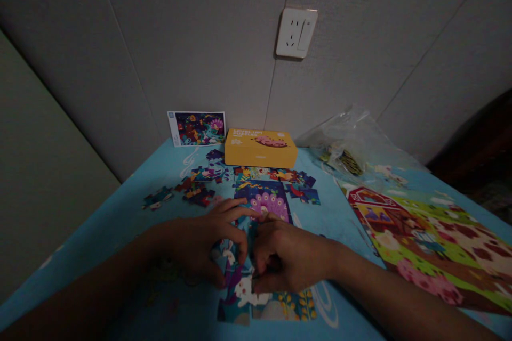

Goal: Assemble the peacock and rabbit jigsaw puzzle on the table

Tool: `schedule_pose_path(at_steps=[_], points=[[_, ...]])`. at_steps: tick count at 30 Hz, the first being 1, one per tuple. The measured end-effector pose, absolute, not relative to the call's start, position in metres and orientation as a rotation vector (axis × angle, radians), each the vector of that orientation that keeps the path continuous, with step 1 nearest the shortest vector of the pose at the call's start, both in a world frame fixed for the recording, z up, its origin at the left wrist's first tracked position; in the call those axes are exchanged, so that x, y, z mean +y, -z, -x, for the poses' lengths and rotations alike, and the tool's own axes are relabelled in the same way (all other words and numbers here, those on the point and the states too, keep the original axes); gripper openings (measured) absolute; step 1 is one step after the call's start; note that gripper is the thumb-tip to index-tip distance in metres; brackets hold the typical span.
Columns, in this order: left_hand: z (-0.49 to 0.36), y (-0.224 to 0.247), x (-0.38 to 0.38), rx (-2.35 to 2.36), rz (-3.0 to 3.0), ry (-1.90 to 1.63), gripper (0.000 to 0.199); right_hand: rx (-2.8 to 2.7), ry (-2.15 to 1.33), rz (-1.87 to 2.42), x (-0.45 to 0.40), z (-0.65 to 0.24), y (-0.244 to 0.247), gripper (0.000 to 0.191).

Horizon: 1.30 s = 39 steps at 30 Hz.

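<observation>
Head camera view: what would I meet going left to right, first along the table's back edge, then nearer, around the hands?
Back: picture card, yellow box, clear plastic bag. Nearer: left hand, right hand, farm picture.

So the puzzle [274, 206] runs near to far down the middle of the table [334, 213], left hand [216, 229] over its left side, right hand [285, 250] over its right. Box [260, 153] sits just behind its far end, picture card [200, 129] to the left of that, plastic bag [347, 123] to the right. Loose chunks [200, 195] lie far left, a flat picture [426, 245] right. Socket [296, 33] is on the wall [208, 53] behind, above the box.
</observation>
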<state>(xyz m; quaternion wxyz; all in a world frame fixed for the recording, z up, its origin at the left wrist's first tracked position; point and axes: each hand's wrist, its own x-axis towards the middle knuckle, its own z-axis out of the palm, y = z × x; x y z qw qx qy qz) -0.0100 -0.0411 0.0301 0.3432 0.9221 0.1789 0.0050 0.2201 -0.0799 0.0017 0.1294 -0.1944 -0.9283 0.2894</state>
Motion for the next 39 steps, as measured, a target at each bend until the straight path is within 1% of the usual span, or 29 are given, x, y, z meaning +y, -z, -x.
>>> schedule_pose_path(at_steps=[6, 11, 15, 21, 26, 39], points=[[0.0085, -0.0312, -0.0429, 0.427, -2.416, 0.002, 0.052, -2.698, -0.858, 0.581, -0.0795, -0.2196, -0.0008, 0.029], [0.0085, -0.0269, -0.042, 0.429, -2.402, -0.042, 0.049, -2.717, -0.833, 0.619, -0.0808, -0.2184, -0.0017, 0.034], [0.008, -0.0257, -0.042, 0.418, -2.402, -0.107, 0.047, -2.736, -0.825, 0.628, -0.0812, -0.2182, -0.0027, 0.033], [0.0071, -0.0275, -0.0421, 0.457, -2.402, -0.02, 0.051, -2.694, -0.827, 0.594, -0.0801, -0.2183, -0.0009, 0.031], [0.008, -0.027, -0.0414, 0.428, -2.395, -0.09, 0.05, -2.731, -0.792, 0.576, -0.0797, -0.2191, -0.0003, 0.033], [0.0081, -0.0274, -0.0423, 0.447, -2.39, -0.067, 0.049, -2.703, -0.788, 0.575, -0.0793, -0.2192, -0.0003, 0.031]])
